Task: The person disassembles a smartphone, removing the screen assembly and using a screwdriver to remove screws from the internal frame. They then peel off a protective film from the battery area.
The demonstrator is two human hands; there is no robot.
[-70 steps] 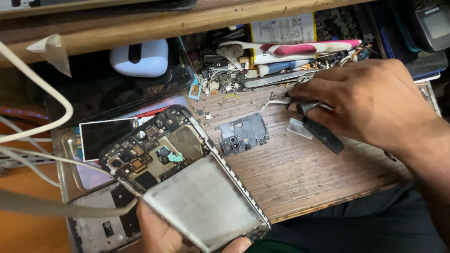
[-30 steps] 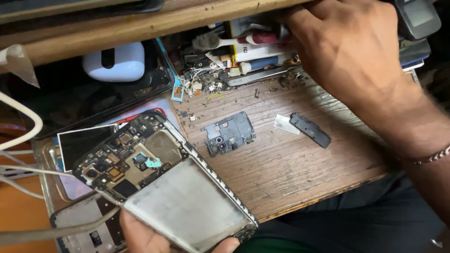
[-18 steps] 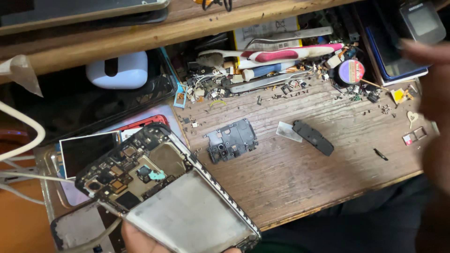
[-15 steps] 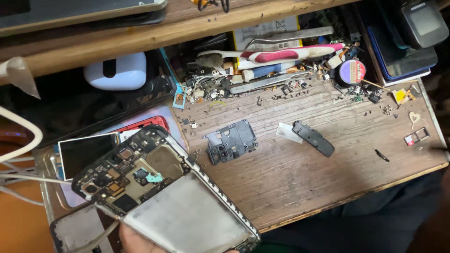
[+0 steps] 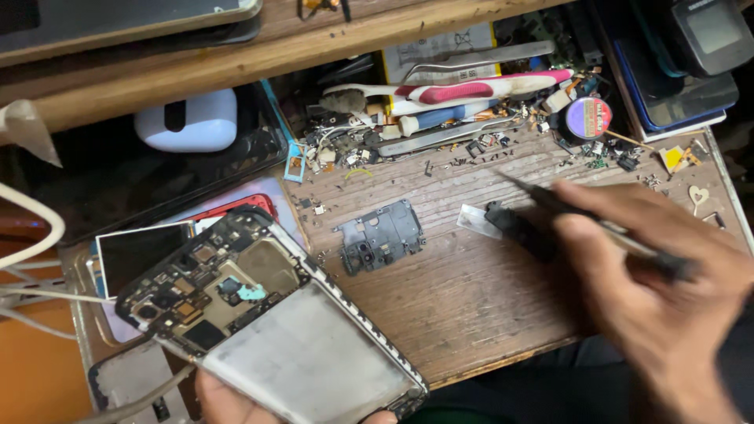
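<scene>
My left hand [image 5: 224, 399] holds an opened phone [image 5: 267, 318] from below at the bottom left; its back is off, showing the circuit board and a silvery battery. My right hand [image 5: 656, 294] is at the lower right, blurred, gripping a thin dark tool [image 5: 597, 224] whose tip points up and left. A grey inner cover plate [image 5: 381, 235] lies on the wooden bench [image 5: 455, 314] between the phone and my right hand. A dark flat part [image 5: 514, 228] and a pale strip [image 5: 475, 221] lie just left of the tool.
Along the back of the bench lie a toothbrush [image 5: 463, 88], tweezers [image 5: 471, 56], a blue-handled tool, several tiny screws and parts, and a round tin [image 5: 587, 118]. A white case [image 5: 187, 122] sits at the back left. Other phones lie at the left; white cables cross there.
My right hand left the bench, reached to the back right, went out of view, and has come back holding the thin dark tool. The phone stays in my left hand.
</scene>
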